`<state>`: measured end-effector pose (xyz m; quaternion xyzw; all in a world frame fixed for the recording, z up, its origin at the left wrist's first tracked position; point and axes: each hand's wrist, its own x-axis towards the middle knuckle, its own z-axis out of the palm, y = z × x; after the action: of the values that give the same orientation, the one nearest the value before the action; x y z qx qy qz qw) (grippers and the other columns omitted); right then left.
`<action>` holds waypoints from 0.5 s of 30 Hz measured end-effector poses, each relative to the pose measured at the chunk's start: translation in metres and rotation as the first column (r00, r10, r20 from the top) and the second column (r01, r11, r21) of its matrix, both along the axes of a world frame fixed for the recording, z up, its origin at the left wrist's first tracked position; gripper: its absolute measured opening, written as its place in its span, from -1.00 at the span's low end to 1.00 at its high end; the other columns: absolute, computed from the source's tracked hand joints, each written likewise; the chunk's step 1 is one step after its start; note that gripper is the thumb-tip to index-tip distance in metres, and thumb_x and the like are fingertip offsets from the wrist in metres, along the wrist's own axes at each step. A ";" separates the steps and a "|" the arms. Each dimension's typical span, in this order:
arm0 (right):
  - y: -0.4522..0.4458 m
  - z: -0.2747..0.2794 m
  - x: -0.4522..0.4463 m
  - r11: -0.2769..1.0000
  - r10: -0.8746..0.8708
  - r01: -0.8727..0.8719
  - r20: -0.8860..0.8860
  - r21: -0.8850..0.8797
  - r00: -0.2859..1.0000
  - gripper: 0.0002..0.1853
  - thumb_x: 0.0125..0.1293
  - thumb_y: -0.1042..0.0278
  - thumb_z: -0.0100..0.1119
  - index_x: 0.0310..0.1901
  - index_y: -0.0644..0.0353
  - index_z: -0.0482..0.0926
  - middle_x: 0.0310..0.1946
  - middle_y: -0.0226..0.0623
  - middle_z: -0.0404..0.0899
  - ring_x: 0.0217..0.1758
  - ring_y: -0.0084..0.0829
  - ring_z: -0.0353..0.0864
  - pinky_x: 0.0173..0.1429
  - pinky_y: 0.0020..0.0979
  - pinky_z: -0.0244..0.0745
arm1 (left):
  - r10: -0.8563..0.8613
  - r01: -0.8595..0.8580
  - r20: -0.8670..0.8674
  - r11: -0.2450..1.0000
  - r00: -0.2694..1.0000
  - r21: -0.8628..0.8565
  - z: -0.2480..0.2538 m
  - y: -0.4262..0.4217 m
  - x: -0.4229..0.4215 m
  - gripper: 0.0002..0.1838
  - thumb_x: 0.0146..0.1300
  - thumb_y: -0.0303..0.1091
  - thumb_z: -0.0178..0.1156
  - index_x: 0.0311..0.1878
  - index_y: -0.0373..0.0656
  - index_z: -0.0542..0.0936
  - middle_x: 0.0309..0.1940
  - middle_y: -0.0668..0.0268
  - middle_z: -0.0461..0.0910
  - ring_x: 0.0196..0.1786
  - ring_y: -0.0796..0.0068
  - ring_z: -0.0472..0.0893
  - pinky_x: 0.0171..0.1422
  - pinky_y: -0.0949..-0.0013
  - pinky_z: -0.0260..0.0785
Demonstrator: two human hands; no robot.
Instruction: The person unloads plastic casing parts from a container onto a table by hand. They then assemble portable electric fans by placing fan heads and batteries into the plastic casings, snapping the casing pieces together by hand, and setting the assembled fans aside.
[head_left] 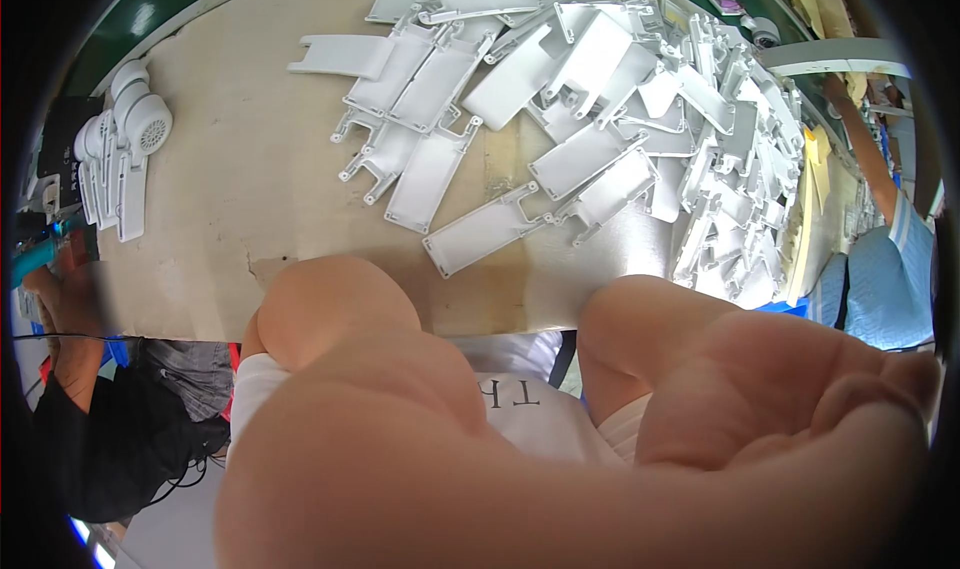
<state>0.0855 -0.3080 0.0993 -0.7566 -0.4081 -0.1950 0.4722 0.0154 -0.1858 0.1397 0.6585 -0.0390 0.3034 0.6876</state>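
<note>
Both my hands are raised close to the camera, large and partly blurred, above the near edge of the table [200,189]. My left hand [350,459] is a smooth, out-of-focus shape at lower centre; its fingers cannot be made out. At lower right, my right hand [750,379] shows creased palm skin, with its fingertips hidden or smeared. I see nothing held in either hand. Beyond them lies a loose heap of flat white plastic panels [590,159] with small lugs at one end. The nearest single panel [480,234] rests near the front edge.
White parts with round slotted heads [140,119] lie at the table's left. Yellowish sheets [812,189] border the heap on the right. A co-worker's arm [75,369] and black clothing are at left; another person's blue sleeve [880,279] is at right.
</note>
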 end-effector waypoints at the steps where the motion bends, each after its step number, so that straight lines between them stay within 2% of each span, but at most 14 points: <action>1: 0.000 0.000 0.000 1.000 0.002 -0.002 0.010 -0.004 1.000 -0.79 -0.22 0.44 0.09 -0.43 0.28 0.50 -0.46 -0.27 0.50 -0.48 -0.45 0.46 -0.48 -0.55 0.32 | 0.006 -0.006 0.013 1.000 1.000 -0.001 -0.002 0.001 0.000 -0.87 -0.06 -0.44 0.10 -0.39 -0.24 0.46 -0.36 0.20 0.51 -0.46 0.45 0.48 -0.41 0.44 0.38; 15: 0.004 0.001 0.000 0.998 0.043 -0.046 0.091 0.030 0.995 -0.77 -0.27 0.42 0.08 -0.46 0.28 0.50 -0.48 -0.28 0.49 -0.49 -0.46 0.46 -0.50 -0.56 0.31 | 0.100 -0.112 0.133 0.990 0.986 0.082 -0.010 -0.004 0.008 -0.89 -0.06 -0.46 0.08 -0.40 -0.23 0.45 -0.35 0.19 0.50 -0.45 0.44 0.47 -0.41 0.43 0.38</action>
<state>0.0859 -0.3037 0.1005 -0.7301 -0.4424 -0.2250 0.4697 0.0235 -0.1901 0.1293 0.6685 -0.0617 0.3795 0.6366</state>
